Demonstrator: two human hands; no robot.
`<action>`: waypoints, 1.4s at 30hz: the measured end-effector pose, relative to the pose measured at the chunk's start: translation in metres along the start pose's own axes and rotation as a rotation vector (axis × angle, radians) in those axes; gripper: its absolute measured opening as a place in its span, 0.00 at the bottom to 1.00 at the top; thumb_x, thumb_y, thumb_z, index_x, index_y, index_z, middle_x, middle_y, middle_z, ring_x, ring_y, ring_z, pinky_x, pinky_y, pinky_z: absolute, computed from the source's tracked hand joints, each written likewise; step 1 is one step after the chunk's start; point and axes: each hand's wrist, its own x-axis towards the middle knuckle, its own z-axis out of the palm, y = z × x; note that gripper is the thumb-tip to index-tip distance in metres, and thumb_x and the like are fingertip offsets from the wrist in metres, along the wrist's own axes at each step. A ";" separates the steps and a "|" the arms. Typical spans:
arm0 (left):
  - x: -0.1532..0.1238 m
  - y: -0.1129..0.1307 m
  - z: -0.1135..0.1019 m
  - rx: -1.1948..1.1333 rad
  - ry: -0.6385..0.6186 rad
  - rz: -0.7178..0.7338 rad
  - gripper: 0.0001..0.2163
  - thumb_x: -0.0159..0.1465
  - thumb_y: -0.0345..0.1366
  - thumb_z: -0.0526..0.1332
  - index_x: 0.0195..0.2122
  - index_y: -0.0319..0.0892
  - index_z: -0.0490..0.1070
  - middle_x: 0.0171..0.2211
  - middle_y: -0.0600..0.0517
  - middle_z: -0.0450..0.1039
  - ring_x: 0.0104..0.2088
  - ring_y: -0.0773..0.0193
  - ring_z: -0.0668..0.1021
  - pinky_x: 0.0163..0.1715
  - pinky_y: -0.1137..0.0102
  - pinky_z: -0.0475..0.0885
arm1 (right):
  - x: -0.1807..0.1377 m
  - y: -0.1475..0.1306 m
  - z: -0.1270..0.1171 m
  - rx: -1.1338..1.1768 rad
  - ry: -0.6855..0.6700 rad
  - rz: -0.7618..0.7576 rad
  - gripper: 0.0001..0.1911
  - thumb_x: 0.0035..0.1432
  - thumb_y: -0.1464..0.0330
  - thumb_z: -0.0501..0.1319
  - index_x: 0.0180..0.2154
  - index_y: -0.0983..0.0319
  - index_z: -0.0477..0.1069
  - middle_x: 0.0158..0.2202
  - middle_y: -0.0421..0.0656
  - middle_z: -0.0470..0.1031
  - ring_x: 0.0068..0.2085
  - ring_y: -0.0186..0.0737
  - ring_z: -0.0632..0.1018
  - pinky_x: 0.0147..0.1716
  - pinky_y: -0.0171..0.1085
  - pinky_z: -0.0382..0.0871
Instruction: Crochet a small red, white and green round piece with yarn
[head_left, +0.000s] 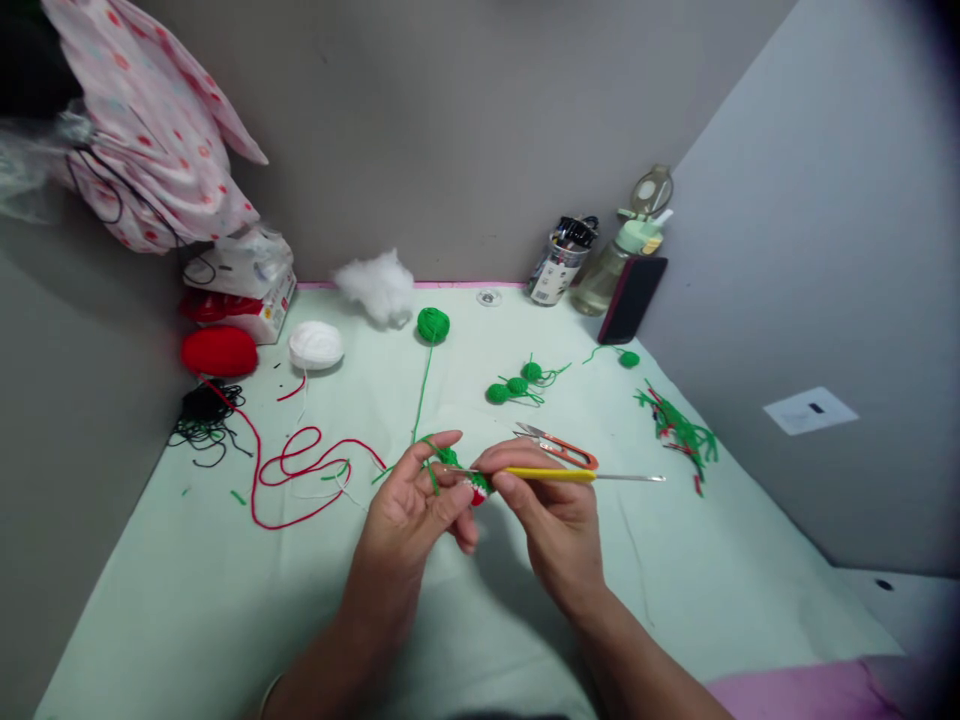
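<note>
My left hand [411, 503] pinches a small crocheted piece [478, 490] in green, white and red, near the middle of the table. Green yarn [423, 395] runs from the green ball [433, 325] down to the left fingers and loops over the raised index finger. In my right hand [553, 510] is a crochet hook [551, 474] with a yellow handle, lying level. Its left tip meets the green stitches by my left fingertips; the other metal end points right. Fingers partly hide the crocheted piece. Orange thread snips [564, 450] lie just behind my right hand.
Red yarn [220, 352] and white yarn [316, 345] balls sit left, with a loose red strand trailing. White stuffing [382, 288] lies at the back. Small green crocheted balls [517, 385], yarn scraps [682, 430], a phone [632, 300], a bottle [604, 275] and a pen cup [555, 268] are rightward.
</note>
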 end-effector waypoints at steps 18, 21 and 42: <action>-0.002 0.003 -0.002 0.028 0.036 0.062 0.13 0.62 0.37 0.73 0.47 0.42 0.78 0.31 0.56 0.74 0.27 0.71 0.75 0.30 0.74 0.73 | -0.002 -0.007 -0.012 0.049 -0.095 -0.027 0.10 0.75 0.67 0.58 0.43 0.58 0.79 0.38 0.43 0.81 0.33 0.36 0.81 0.36 0.38 0.77; -0.001 0.000 -0.002 0.064 0.040 0.108 0.13 0.63 0.37 0.73 0.48 0.43 0.78 0.32 0.55 0.74 0.29 0.70 0.76 0.33 0.73 0.74 | -0.005 -0.011 -0.012 -0.205 -0.142 -0.244 0.11 0.74 0.73 0.55 0.46 0.59 0.76 0.39 0.45 0.81 0.38 0.39 0.82 0.39 0.39 0.78; -0.001 0.005 -0.003 -0.044 -0.049 -0.033 0.20 0.61 0.37 0.75 0.53 0.42 0.77 0.33 0.58 0.72 0.16 0.83 0.61 0.16 0.80 0.53 | 0.000 -0.006 -0.002 -0.163 -0.097 -0.218 0.10 0.70 0.75 0.63 0.43 0.57 0.82 0.38 0.43 0.83 0.42 0.39 0.82 0.41 0.36 0.78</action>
